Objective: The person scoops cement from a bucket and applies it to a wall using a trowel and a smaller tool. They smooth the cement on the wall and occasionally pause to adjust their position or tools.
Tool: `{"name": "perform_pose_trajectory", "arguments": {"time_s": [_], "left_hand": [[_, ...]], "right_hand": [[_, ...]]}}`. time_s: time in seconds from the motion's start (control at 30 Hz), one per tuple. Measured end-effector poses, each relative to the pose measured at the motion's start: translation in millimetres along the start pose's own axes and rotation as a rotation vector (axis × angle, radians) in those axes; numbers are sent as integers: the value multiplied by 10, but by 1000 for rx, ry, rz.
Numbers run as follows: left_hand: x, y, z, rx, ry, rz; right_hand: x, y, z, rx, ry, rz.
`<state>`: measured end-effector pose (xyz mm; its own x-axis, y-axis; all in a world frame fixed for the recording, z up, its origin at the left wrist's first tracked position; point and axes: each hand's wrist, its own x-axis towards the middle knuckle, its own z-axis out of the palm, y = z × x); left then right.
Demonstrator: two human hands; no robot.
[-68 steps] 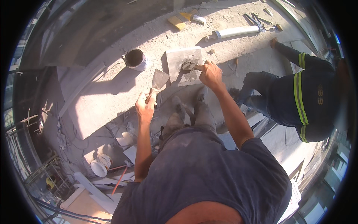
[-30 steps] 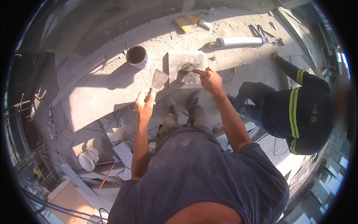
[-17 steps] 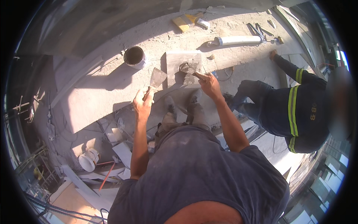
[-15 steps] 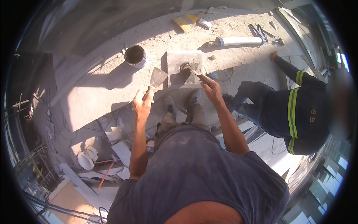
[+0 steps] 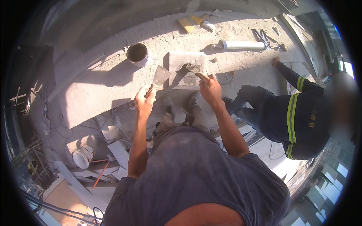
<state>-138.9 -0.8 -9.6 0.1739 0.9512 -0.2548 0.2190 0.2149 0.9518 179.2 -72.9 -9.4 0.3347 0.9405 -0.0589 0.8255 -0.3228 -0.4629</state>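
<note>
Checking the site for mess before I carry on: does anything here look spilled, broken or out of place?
Yes. Broken white board offcuts lie in a loose heap beside the white bucket, at the person's left. A white pipe lies loose across the floor. The left hand holds a putty knife; the right hand holds a trowel over the grey slab.

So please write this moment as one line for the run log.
left hand: holds putty knife | right hand: trowel on mortar board | bucket beside | co-worker crouches right
</note>
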Motion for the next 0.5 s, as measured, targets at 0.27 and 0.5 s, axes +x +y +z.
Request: {"name": "perform_pose_trajectory", "arguments": {"time_s": [0.27, 0.5], "left_hand": [[21, -36, -5, -23, 25, 35], [-193, -400, -317, -41, 205, 61]], "right_hand": [[308, 397, 25, 67, -11, -233], [-23, 880, -8, 1148, -173, 793]]}}
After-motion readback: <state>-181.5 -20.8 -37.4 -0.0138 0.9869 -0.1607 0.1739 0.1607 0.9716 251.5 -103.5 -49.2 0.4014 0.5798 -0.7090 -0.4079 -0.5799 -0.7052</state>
